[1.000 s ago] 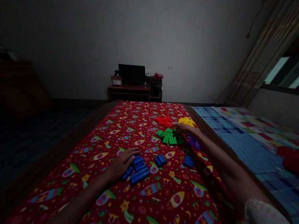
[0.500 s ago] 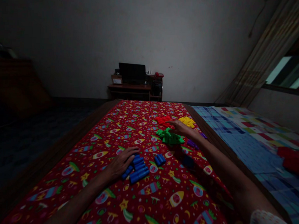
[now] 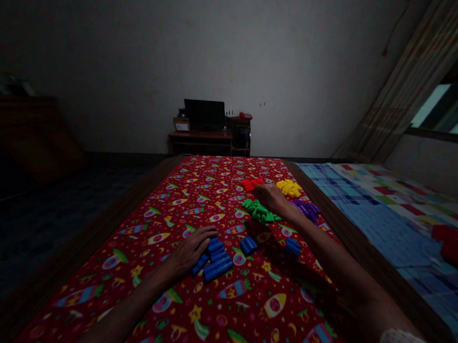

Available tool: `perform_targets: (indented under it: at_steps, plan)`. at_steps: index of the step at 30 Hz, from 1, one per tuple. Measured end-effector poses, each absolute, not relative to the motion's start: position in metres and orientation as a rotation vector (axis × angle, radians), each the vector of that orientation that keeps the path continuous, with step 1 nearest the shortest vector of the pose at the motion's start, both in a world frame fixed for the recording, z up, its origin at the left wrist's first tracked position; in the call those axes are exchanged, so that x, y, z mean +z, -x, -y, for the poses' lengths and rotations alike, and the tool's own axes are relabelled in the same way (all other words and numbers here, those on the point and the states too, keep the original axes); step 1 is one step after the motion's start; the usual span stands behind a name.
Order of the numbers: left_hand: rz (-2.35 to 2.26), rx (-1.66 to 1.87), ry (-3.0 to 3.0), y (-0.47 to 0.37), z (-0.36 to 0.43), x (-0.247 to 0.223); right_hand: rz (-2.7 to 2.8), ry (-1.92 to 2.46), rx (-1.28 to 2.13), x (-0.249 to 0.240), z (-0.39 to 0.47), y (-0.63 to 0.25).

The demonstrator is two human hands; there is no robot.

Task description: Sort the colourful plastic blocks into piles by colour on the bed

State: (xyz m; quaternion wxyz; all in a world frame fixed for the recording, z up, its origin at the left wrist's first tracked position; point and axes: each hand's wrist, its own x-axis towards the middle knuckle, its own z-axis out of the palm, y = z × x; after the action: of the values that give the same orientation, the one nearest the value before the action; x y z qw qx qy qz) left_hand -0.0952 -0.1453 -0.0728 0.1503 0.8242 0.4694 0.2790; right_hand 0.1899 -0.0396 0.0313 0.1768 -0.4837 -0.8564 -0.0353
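Observation:
Blue blocks (image 3: 218, 262) lie in a group at the middle of the patterned red cloth (image 3: 167, 297). My left hand (image 3: 190, 248) rests flat at their left edge, fingers stretched out. Over the far part of the cloth, my right hand (image 3: 269, 195) is closed, between the red pieces (image 3: 251, 183) and the green pieces (image 3: 258, 211); what its fingers hold is hidden. Yellow pieces (image 3: 289, 188) sit just beyond it, and purple pieces (image 3: 309, 211) lie to the right, partly behind my forearm. Two smaller blue clusters (image 3: 248, 245) (image 3: 292, 248) lie nearer.
The brown table edge (image 3: 142, 187) borders the cloth. On the right is a bed with a blue checked sheet (image 3: 340, 194) and a red cloth item (image 3: 457, 247). A desk (image 3: 200, 135) with a black monitor (image 3: 204, 113) stands against the far wall.
My right hand has closed from a reaching pose and shifted slightly nearer, from the red pieces toward the green ones. The view has shifted a little. My left hand stays beside the blue blocks.

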Motion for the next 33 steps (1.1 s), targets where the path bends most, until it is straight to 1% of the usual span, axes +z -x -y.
perform_targets:
  at_steps: [3,6,12,15,21,27,30,33]
  plan:
    - [-1.337,0.801,-2.387,0.096,0.144,-0.074,2.346,1.567,-0.148,0.032,0.040,-0.223]
    - [-1.326,0.815,-2.402,0.097,0.142,-0.077,2.368,1.728,-0.147,0.021,0.053,-0.252]
    - [-1.335,0.816,-2.391,0.098,0.141,-0.079,2.555,1.700,-0.199,-0.019,0.068,-0.269]
    - [-1.352,0.804,-2.376,0.098,0.141,-0.079,2.600,1.672,-0.179,-0.028,0.065,-0.267]
    - [-1.332,0.814,-2.409,0.098,0.142,-0.078,2.661,1.606,-0.144,-0.021,0.074,-0.269]
    - [-1.370,0.787,-2.415,0.097,0.145,-0.075,2.667,1.681,-0.045,-0.003,0.075,-0.278]
    - [-1.359,0.795,-2.425,0.097,0.145,-0.075,2.562,1.696,-0.081,0.004,0.066,-0.275]
    - [-1.344,0.804,-2.441,0.098,0.144,-0.076,2.438,1.804,-0.174,0.002,0.054,-0.263]
